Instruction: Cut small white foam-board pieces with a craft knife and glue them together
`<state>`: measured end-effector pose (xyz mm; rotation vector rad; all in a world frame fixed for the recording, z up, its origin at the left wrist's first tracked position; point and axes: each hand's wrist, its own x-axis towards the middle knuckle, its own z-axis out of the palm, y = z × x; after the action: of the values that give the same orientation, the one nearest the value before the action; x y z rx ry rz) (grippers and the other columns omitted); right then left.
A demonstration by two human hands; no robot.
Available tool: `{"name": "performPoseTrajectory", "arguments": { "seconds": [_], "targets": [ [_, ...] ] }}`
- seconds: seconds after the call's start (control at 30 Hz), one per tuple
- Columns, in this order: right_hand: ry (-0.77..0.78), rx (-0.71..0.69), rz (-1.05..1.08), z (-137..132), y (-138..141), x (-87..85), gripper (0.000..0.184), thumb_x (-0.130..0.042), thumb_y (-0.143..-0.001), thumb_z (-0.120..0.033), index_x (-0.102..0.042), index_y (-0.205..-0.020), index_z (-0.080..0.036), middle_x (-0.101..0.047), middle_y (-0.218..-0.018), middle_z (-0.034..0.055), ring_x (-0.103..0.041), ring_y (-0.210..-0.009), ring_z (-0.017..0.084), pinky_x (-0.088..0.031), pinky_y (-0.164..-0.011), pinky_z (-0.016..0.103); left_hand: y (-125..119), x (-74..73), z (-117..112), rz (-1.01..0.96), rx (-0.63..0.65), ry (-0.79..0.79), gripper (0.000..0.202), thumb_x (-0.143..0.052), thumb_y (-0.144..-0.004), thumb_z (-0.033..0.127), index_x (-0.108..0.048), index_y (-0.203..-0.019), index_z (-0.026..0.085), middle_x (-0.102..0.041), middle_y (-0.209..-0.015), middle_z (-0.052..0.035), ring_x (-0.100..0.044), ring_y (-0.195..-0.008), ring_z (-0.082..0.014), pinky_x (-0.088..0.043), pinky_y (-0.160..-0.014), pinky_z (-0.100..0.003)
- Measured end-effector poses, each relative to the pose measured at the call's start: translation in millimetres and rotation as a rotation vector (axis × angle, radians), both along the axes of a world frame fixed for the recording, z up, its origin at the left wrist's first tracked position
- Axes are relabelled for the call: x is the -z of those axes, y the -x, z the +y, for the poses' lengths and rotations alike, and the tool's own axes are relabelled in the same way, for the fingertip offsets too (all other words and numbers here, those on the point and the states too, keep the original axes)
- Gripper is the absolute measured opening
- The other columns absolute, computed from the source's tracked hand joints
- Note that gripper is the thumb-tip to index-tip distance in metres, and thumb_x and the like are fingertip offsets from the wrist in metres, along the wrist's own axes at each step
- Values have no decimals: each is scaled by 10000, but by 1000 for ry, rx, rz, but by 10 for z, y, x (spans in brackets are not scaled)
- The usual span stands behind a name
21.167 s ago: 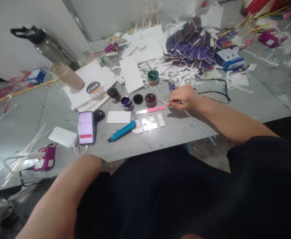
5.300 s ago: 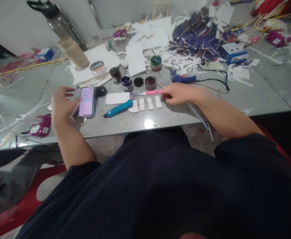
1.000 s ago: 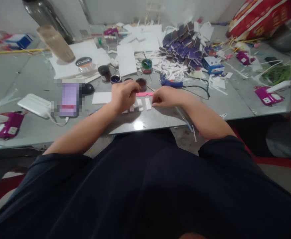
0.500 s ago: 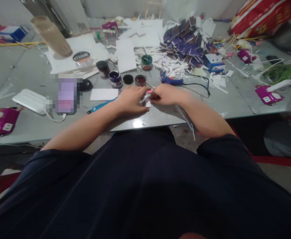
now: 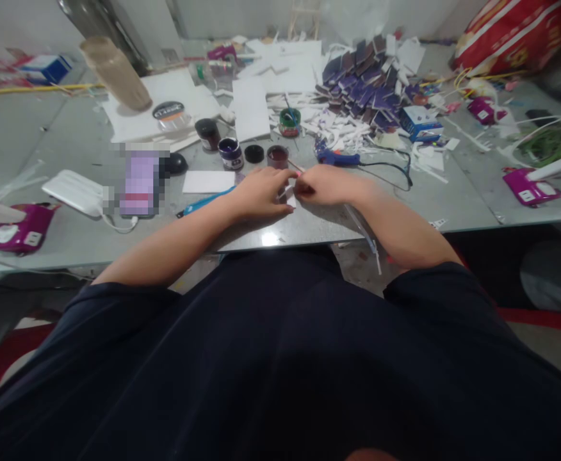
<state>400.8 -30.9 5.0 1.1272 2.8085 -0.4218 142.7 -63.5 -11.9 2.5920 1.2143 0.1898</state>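
Note:
My left hand (image 5: 260, 193) rests on the table with thumb and fingers bent around a small white piece (image 5: 290, 196), part of which looks dark. Right beside it, my right hand (image 5: 326, 184) is closed in a pinch, its fingertips close to that piece. What the pinch holds is hidden. A thin stick (image 5: 296, 166) with something pink at its lower end shows just above the right fingertips. Behind the hands stand an open jar of reddish-brown paint (image 5: 277, 157), a black lid (image 5: 254, 153) and an open jar of dark purple paint (image 5: 231, 154).
A blue cutter-like tool (image 5: 208, 201) and white block (image 5: 209, 182) lie by my left forearm. A blue glue gun (image 5: 339, 158) sits behind my right hand. Purple-painted pieces (image 5: 369, 89) are heaped behind. At left are a phone (image 5: 140, 182) and a power bank (image 5: 73, 192).
The whole view has shifted slightly, so everything appears a little farther right. Both hands keep nearly the same pose around the small white piece.

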Motion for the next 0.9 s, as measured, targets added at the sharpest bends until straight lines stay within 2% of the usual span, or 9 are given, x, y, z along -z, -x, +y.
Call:
{"name": "performPoseTrajectory", "arguments": {
  "seconds": [0.13, 0.27, 0.43, 0.67, 0.83, 0.9],
  "targets": [
    [16, 7, -33, -43, 27, -59, 155, -766, -1148, -113, -881, -1060, -169, -889, -1034, 124, -715, -905, 250, -419, -846, 396, 17, 34, 38, -3, 8, -8, 942, -860, -1034, 522, -635, -1879, 170, -814, -1683, -240, -737, -1625, -502, -552, -1406, -624],
    [32, 20, -38, -77, 41, -110, 161, -763, -1150, -99, -836, -1021, -163, -855, -987, 107, -685, -892, 233, -399, -844, 397, 35, 93, 81, -14, 21, -27, 905, -863, -1032, 546, -680, -1844, 191, -819, -1698, -233, -738, -1612, -508, -555, -1399, -632],
    [24, 59, -50, -74, 44, -114, 133, -776, -1148, -159, -855, -1044, -185, -865, -1035, 112, -735, -927, 274, -429, -840, 403, 69, 87, 117, -17, 23, 0, 913, -885, -1035, 585, -704, -1848, 212, -826, -1664, -227, -736, -1588, -527, -571, -1361, -653],
    [19, 73, -62, -65, 37, -91, 131, -748, -1156, -180, -869, -1106, -190, -877, -1044, 120, -736, -915, 289, -451, -852, 422, 274, -97, 219, 16, 110, 17, 1014, -975, -962, 686, -724, -1833, 230, -814, -1738, -189, -727, -1633, -491, -547, -1399, -573],
    [11, 72, -51, -60, 29, -79, 122, -749, -1132, -169, -861, -1100, -204, -878, -1050, 114, -742, -930, 288, -451, -860, 414, 450, -319, 266, 112, 100, 154, 1077, -964, -943, 549, -642, -1906, 193, -788, -1796, -195, -770, -1570, -430, -599, -1351, -512],
    [18, 73, -37, -55, 20, -72, 120, -750, -1130, -181, -865, -1116, -208, -880, -1062, 114, -745, -936, 288, -452, -867, 412, 528, -425, 275, 133, 87, 186, 987, -904, -1011, 552, -648, -1902, 213, -787, -1794, -166, -772, -1573, -410, -601, -1348, -498]
  ]
}}
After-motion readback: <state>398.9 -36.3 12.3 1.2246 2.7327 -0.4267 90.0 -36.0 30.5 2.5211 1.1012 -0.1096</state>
